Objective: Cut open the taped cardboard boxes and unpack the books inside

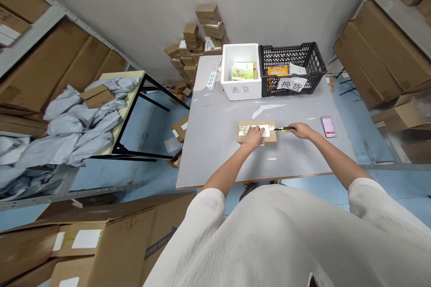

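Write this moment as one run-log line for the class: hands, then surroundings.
left hand: on cardboard box | right hand: holding cutter, tip at box's right end | beyond: white bin, black crate

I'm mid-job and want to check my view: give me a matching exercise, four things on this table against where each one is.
1. cutter
2. cardboard box
3. white bin
4. power strip

A. under the left hand
B. left of the white bin
C. in the right hand
D. beside the black crate

Pairs: 1-C, 2-A, 3-D, 4-B
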### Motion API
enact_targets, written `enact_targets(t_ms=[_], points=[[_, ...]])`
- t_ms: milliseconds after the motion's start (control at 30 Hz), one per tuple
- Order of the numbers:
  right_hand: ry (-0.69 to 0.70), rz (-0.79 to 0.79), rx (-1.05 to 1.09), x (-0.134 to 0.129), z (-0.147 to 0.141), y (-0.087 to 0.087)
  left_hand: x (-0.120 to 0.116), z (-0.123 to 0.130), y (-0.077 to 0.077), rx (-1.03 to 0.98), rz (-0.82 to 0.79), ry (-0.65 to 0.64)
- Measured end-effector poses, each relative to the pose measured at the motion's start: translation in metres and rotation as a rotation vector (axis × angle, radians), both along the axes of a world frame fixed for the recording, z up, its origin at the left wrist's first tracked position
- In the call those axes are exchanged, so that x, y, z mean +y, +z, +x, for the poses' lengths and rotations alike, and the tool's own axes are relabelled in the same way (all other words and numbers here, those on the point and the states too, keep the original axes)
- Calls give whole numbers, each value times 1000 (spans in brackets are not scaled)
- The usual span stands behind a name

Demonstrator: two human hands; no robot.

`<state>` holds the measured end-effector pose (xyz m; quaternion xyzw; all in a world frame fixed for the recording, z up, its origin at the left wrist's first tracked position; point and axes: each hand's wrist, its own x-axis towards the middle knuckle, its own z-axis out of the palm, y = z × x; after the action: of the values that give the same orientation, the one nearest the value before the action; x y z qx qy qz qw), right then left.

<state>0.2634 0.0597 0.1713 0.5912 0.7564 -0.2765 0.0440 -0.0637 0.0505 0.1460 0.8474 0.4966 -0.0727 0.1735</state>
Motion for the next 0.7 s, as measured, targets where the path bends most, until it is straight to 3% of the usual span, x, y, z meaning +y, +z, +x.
enact_targets(t_ms=[133,333,400,500,633,700], points=[[-56,-86,98,11,-4,0,0,-2,-1,-5,11,9],[-194,-478,377,5,-2,7,0,-2,-2,10,5,20],[-201,-538,477,-1,-1,7,0,-3,-1,0,6,18],[-186,-509,504,-7,-2,3,-1,-3,1,-1,10,11],[-224,-319,442,-7,-9,-5,-1,-3,5,27,6,12],[-221,-332,425,-9,-10,-6,-2,-2,7,37,7,15]])
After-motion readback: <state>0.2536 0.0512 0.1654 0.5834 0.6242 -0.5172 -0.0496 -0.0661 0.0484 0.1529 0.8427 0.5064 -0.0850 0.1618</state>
